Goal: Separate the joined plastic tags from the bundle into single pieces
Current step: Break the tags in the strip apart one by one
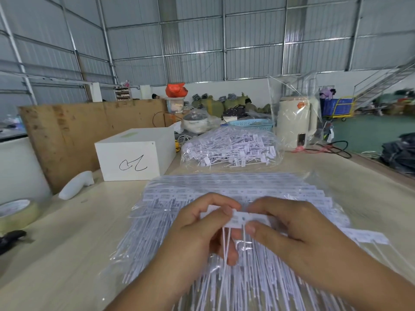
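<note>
A wide bundle of joined white plastic tags (235, 189) lies on clear plastic in front of me, heads in rows at the far side, thin tails running toward me. Above it I hold a short strip of joined tags (241, 217). My left hand (202, 230) pinches the strip's left end between thumb and forefinger. My right hand (289, 230) pinches its right end the same way. The strip's tails hang down between my two hands.
A clear bag of single tags (229, 149) lies beyond the bundle. A white box (134, 153) stands at the left, with a white foam piece (76, 185), a tape roll (15, 212) and a black tool (11, 240). A bagged cream kettle (296, 122) stands far right.
</note>
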A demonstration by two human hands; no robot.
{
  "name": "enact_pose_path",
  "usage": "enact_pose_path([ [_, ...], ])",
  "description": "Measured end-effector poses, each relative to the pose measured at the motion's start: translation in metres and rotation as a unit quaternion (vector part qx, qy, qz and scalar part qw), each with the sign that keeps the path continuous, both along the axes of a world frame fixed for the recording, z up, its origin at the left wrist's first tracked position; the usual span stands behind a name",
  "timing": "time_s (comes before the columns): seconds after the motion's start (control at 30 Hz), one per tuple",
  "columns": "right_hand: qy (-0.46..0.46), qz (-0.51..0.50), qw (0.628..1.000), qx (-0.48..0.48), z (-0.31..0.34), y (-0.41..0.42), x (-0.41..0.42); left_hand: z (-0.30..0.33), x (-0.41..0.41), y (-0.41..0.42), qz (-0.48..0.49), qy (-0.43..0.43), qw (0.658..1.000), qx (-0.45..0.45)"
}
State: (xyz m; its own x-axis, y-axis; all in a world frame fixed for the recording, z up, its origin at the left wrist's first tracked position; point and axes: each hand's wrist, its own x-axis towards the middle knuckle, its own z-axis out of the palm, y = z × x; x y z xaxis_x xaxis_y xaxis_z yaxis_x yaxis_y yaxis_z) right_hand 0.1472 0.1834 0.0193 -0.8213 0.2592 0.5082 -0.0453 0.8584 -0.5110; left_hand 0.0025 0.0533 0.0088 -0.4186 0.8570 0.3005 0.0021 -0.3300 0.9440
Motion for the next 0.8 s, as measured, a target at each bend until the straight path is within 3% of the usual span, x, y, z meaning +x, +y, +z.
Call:
enact_pose_path([
  [0.13, -0.023, 0.015, 0.999, 0.019, 0.002, -0.001, 0.001, -0.002, 0.002, -0.001, -0.030, 0.065, 0.997, -0.021],
  [0.3, -0.045, 0.024, 0.998, -0.027, -0.002, 0.001, 0.000, -0.002, 0.000, 0.000, 0.004, 0.069, 0.997, -0.016],
  [0.43, -0.053, 0.002, 0.998, -0.032, -0.002, -0.001, -0.002, -0.005, 0.005, 0.007, 0.036, 0.035, 0.998, 0.026],
  [0.6, 0.029, -0.072, 0.997, -0.003, -0.004, -0.012, -0.006, -0.008, 0.017, 0.014, 0.078, -0.033, 0.994, 0.070],
  [0.8, 0.146, -0.083, 0.984, -0.055, -0.008, -0.031, -0.016, 0.000, 0.031, 0.012, 0.056, -0.205, 0.973, 0.094],
])
